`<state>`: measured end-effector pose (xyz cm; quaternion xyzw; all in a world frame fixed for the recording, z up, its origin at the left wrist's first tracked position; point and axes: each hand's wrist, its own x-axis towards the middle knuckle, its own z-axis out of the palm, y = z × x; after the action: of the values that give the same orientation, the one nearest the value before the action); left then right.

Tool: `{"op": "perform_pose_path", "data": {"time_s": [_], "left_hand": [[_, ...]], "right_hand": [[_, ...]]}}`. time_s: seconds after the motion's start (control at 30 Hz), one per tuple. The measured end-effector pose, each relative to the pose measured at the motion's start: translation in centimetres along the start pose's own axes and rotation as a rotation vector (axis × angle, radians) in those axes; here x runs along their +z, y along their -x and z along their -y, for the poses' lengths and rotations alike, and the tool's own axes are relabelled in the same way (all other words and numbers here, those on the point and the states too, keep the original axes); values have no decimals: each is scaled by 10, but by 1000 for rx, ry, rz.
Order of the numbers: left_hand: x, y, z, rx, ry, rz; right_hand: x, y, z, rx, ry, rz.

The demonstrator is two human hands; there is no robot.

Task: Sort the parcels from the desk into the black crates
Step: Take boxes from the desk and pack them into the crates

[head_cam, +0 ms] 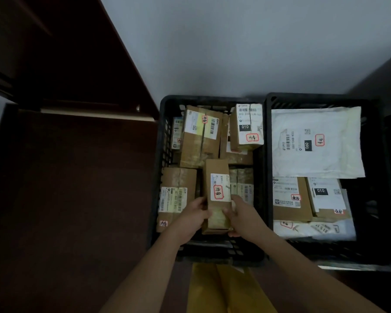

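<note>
I hold a narrow cardboard parcel (pixel 217 195) with my left hand (pixel 193 219) and right hand (pixel 242 216) curled around its near end, above the left black crate (pixel 165 123) near its front edge.

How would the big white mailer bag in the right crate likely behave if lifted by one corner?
The white mailer bag looks wrinkled and thin, so it would probably sag and flop rather than stay flat. It lies flat with little bulge, suggesting light contents. Its smooth plastic skin may slip in a loose grip, and it overlaps the boxes below, so it might drag across them.
</note>
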<state>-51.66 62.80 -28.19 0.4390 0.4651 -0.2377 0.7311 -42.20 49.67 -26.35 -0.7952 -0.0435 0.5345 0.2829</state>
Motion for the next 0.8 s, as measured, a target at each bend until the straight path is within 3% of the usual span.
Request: {"op": "perform_pose_path", "data": {"time_s": [0.3,0.43,0.57,0.63,0.8], "left_hand": [[1,-12,22,78,-317,-175],[8,-26,38,246,-532,-404],[4,-20,32,445,-1153,-555],[-4,-18,23,396,-1348,-509],[-21,-31,13,159,-1323,-320]], "right_hand": [[39,-25,-24,-62,114,-63],[43,-38,-33,-55,110,-85],[33,-39,-39,-178,327,-119],[21,-40,-41,-260,524,-85],[14,-49,-42,-288,729,-48]]}}
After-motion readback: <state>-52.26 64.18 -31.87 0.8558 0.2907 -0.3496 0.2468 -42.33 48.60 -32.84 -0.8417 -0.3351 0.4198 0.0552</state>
